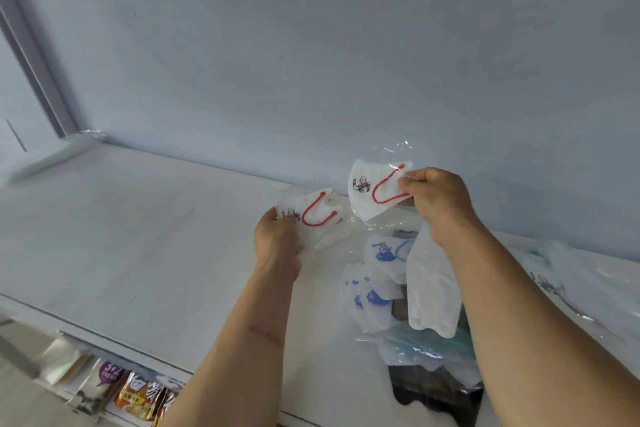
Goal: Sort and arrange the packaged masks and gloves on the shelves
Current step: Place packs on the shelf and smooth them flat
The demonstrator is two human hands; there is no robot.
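Note:
My left hand [277, 239] grips a small stack of white packaged masks with red ear loops [311, 215], low over the white shelf [138, 236]. My right hand [436, 198] pinches another white mask with a red loop [374, 189] in clear wrap, held higher near the back wall. Below my right forearm lies a pile of packaged masks: white ones with blue prints [372, 291], a plain white one [433, 291], teal ones [422, 343] and a black pack [433, 388].
Clear plastic packages [571, 274] lie at the shelf's right end. A clear bag [52, 159] rests in the far left corner. Snack packets [138, 395] show on the lower shelf at bottom left. The blue-grey back wall [311, 62] rises behind.

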